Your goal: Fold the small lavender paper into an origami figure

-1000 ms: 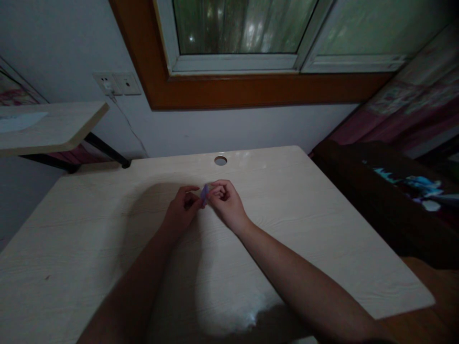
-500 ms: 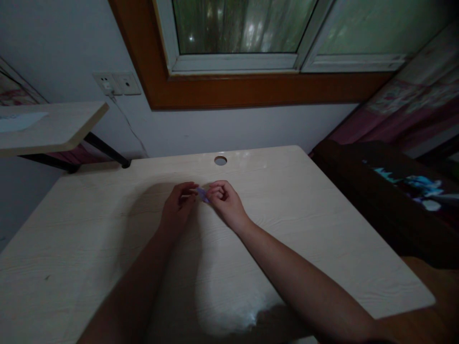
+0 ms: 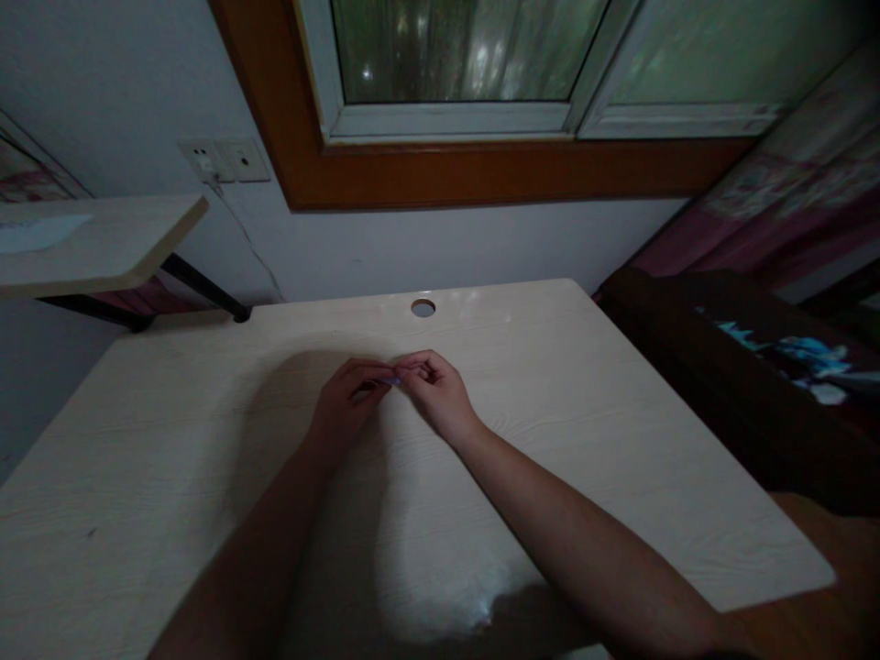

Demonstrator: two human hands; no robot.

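A small, thin purple piece [image 3: 391, 379] shows between my fingertips, over the far middle of the pale wood-grain desk [image 3: 564, 403]. Its kind is too small to make out, and the fingers cover most of it. My left hand [image 3: 349, 396] pinches it from the left, thumb and fingers closed together. From the right, my right hand [image 3: 434, 389] grips it between thumb and forefinger, the other fingers curled in. The fingertips of both hands meet at the piece.
A round cable hole [image 3: 423, 309] lies near the desk's back edge. At the left, a raised shelf [image 3: 103, 243] on black legs bears a paper. Behind are a wall socket [image 3: 224, 161] with a plugged-in cord and a window [image 3: 454, 119]. A dark cloth-covered piece [image 3: 729, 394] stands right.
My left hand has moved slightly right and its fingers have closed on the purple piece. Less of the piece shows now. My right hand has barely moved.
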